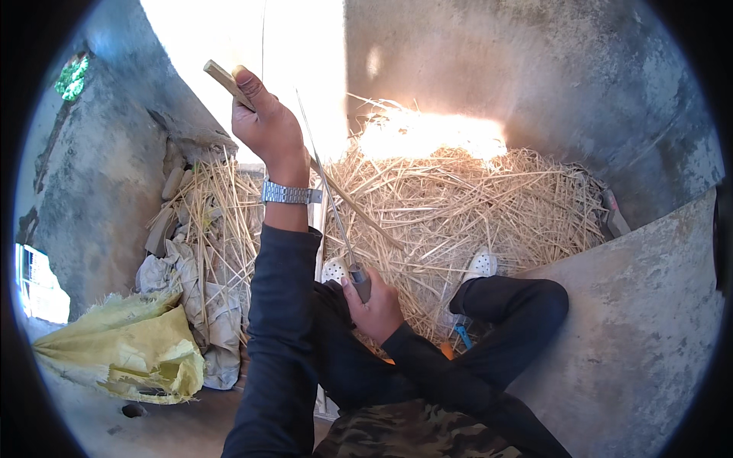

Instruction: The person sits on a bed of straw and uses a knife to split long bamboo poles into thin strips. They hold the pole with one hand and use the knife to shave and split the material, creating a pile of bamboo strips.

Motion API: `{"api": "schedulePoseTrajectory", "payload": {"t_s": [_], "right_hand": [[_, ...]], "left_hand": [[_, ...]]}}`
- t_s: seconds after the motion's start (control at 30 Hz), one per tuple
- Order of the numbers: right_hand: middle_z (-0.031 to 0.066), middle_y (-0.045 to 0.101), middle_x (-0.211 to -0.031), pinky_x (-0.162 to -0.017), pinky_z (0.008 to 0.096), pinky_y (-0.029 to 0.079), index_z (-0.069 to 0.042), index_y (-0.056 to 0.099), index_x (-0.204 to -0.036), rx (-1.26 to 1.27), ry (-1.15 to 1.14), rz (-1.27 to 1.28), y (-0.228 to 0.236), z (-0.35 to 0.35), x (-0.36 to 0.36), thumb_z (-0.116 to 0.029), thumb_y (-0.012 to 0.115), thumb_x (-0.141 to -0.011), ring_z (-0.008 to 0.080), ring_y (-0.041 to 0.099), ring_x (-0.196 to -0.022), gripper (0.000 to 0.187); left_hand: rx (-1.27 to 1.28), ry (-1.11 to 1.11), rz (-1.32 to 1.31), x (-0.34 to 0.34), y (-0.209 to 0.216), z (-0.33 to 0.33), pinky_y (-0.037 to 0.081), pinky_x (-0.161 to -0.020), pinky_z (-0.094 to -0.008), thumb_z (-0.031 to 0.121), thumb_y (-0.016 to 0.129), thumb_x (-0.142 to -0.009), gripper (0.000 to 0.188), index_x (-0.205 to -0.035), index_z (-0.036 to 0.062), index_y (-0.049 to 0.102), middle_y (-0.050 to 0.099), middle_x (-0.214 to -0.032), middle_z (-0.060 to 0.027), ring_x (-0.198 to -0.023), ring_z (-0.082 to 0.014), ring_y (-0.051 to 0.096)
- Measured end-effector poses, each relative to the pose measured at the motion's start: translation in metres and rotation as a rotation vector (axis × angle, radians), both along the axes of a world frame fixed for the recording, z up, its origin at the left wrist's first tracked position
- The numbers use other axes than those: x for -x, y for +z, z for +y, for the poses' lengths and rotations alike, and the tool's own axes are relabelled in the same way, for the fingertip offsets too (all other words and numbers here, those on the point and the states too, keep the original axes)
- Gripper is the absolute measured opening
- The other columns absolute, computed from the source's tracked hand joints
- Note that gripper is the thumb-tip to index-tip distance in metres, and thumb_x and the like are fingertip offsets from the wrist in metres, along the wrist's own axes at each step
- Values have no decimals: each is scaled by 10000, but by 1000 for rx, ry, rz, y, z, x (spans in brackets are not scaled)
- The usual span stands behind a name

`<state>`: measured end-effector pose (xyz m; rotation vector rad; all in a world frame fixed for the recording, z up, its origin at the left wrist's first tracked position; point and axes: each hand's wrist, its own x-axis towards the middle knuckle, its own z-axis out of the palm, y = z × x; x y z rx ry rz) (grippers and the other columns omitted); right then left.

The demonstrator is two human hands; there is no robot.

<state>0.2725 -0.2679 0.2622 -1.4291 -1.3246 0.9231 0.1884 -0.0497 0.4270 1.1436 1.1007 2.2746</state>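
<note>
My left hand [267, 126], raised at the upper left with a metal watch on its wrist, is closed around a split bamboo strip [225, 80]. The strip's squared end sticks out past my thumb; its other part [359, 210] passes behind the wrist and slants down to the right over the straw. Lower down, between my knees, my right hand [376, 309] grips the grey tube-like handle [360, 281] of a long-bladed knife. Its narrow blade [328, 191] points up and leftward, seen nearly edge-on, close beside my left wrist. Whether blade and strip touch, I cannot tell.
Loose straw-like shavings [458, 198] cover the floor ahead, around my white clogs [482, 263]. A yellow woven sack [130, 347] and pale crumpled sacking [221, 336] lie at left. Concrete walls [534, 69] stand behind; a low slab [626, 305] is at right. Small blue [463, 334] and orange [447, 350] things show beneath my leg.
</note>
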Motion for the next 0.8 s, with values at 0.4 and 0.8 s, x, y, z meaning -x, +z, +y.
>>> {"api": "schedulePoseTrajectory", "payload": {"t_s": [0.4, 0.8], "right_hand": [[228, 615, -659, -554, 482, 486, -23, 553, -956, -36, -12, 15, 2, -31, 5, -333, 647, -873, 428, 627, -642, 334], [218, 618, -674, -598, 443, 486, -7, 559, -963, 230, -25, 2, -40, -43, -43, -406, 598, -904, 412, 639, -668, 405]], "left_hand": [[26, -36, -43, 11, 2, -2, 201, -403, -212, 606, 519, -900, 524, -672, 173, 334, 273, -525, 86, -444, -21, 246], [-116, -265, -74, -23, 4, -14, 215, -451, -192, 657, 442, -909, 561, -672, 156, 354, 298, -586, 58, -500, -35, 259]]}}
